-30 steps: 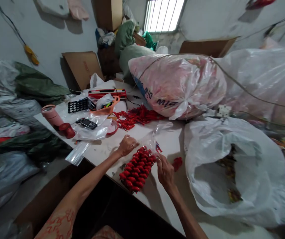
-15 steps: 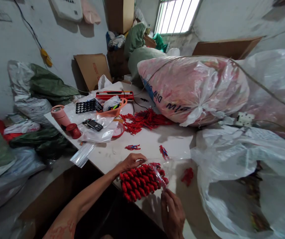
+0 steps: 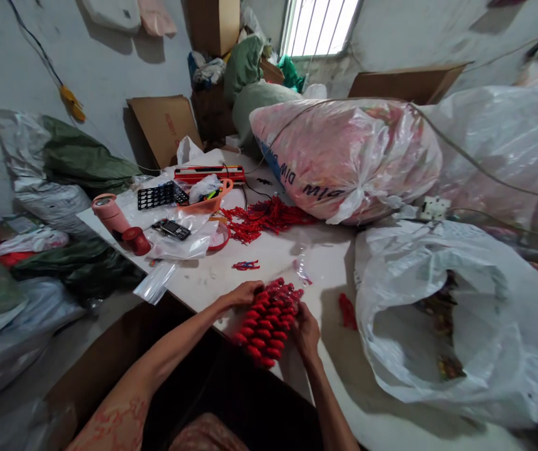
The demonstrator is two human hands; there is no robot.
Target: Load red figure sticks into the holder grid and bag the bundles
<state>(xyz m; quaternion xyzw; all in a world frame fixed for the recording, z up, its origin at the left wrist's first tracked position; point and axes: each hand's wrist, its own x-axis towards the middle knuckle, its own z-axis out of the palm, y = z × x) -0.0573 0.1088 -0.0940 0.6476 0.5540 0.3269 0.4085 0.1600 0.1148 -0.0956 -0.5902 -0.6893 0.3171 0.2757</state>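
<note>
A bundle of glossy red rounded pieces [image 3: 266,329], set in slanting rows, is held over the table's near edge. Clear plastic shows at its upper end. My left hand [image 3: 246,293] is closed at its upper left side, fingers partly hidden. On the right side, my right hand [image 3: 307,326] grips it, with fingertips partly behind the bundle. Just beyond lies a small red and blue figure [image 3: 246,265]. Clear plastic with some red on it [image 3: 302,273] lies past the bundle's upper end. A red piece [image 3: 347,311] rests to the right of my right hand.
Red strands [image 3: 269,219] are heaped farther back on the white table [image 3: 203,285]. At left are a pink flask [image 3: 109,213], a phone [image 3: 175,229] and an orange basket [image 3: 210,203]. An open white plastic bag [image 3: 391,351] stands right; a large stuffed sack [image 3: 348,150] lies behind.
The bundle has turned to stand more lengthwise, away from me. My right hand has moved up from the plastic at its lower right corner to its right side. The view has shifted slightly.
</note>
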